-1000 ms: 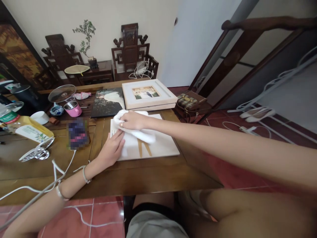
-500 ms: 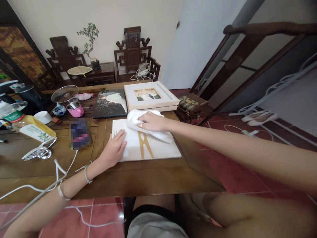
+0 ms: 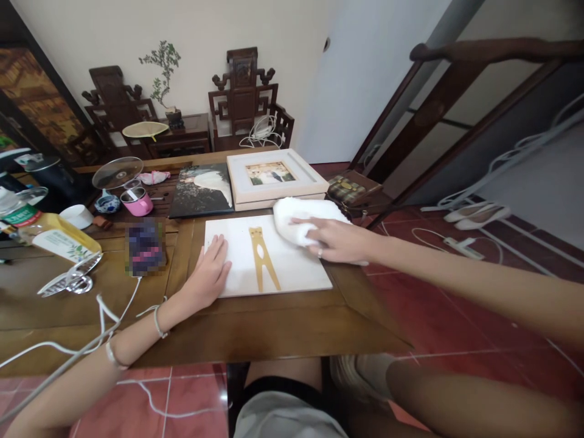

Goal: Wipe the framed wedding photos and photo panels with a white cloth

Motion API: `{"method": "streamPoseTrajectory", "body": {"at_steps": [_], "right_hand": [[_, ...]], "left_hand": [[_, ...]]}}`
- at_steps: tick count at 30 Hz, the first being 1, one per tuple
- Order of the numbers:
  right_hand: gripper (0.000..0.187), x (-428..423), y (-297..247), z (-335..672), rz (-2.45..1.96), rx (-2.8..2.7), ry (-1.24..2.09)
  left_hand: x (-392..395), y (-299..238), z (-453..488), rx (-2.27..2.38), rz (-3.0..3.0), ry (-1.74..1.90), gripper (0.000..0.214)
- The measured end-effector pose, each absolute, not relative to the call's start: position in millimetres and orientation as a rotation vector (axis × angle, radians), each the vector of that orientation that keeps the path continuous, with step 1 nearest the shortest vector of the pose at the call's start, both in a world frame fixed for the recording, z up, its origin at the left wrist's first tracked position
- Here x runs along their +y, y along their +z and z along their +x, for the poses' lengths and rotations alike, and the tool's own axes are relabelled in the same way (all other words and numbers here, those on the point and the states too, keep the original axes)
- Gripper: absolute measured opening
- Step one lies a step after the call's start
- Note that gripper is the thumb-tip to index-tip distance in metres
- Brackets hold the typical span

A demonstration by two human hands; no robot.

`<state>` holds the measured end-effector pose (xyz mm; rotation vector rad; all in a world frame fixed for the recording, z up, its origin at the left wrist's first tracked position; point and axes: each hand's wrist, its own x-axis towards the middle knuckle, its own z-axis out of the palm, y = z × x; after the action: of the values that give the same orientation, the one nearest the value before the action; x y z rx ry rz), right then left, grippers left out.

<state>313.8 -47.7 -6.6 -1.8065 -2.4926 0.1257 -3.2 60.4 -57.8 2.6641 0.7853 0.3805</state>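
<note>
A white board (image 3: 283,267) with a gold clothespin shape lies flat on the wooden table (image 3: 255,328). My left hand (image 3: 207,277) rests flat and open on the board's left edge, holding it down. My right hand (image 3: 335,240) presses a crumpled white cloth (image 3: 298,219) against the board's far right corner, fingers curled over the cloth.
Behind the board lie a white framed photo (image 3: 274,176) and a dark photo print (image 3: 203,190). To the left are a phone (image 3: 145,246), a pink cup (image 3: 135,201), a fan guard (image 3: 116,172), a yellow bag (image 3: 55,238) and white cables (image 3: 104,316). A small bag (image 3: 353,188) sits off the table's right corner.
My right hand has swept the cloth from the board's upper left across to its right edge, uncovering the gold clothespin shape. My left hand has stayed put.
</note>
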Motion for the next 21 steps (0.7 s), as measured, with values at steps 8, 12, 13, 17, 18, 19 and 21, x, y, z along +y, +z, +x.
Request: {"method": "streamPoseTrajectory", "body": {"at_steps": [8,12,13,17,18,19,21], "right_hand": [[0.016,-103,-27,282,-1.104,-2.699,0.049],[0.019,-118,-31,276,-0.928,-2.67,0.084],[0.019,-118,-31,277,-0.933,-2.669,0.107],[0.017,-101,-30,282,-1.091,-2.643,0.171],[0.016,-94,-29,283,-1.144,-2.628,0.179],[0.016,-86,-28,285,-1.19,-2.611,0.188],[0.017,-69,-27,287,-1.26,-2.582,0.208]], "left_hand": [[59,-55,-2,0.785,2.714,0.325,0.052],[59,-55,-2,0.783,2.723,0.329,0.051],[59,-55,-2,0.777,2.722,0.324,0.051],[60,-54,-2,0.761,2.722,0.288,0.051],[60,-54,-2,0.759,2.724,0.284,0.051],[61,-54,-2,0.758,2.729,0.286,0.051],[61,-54,-2,0.754,2.738,0.302,0.05]]}}
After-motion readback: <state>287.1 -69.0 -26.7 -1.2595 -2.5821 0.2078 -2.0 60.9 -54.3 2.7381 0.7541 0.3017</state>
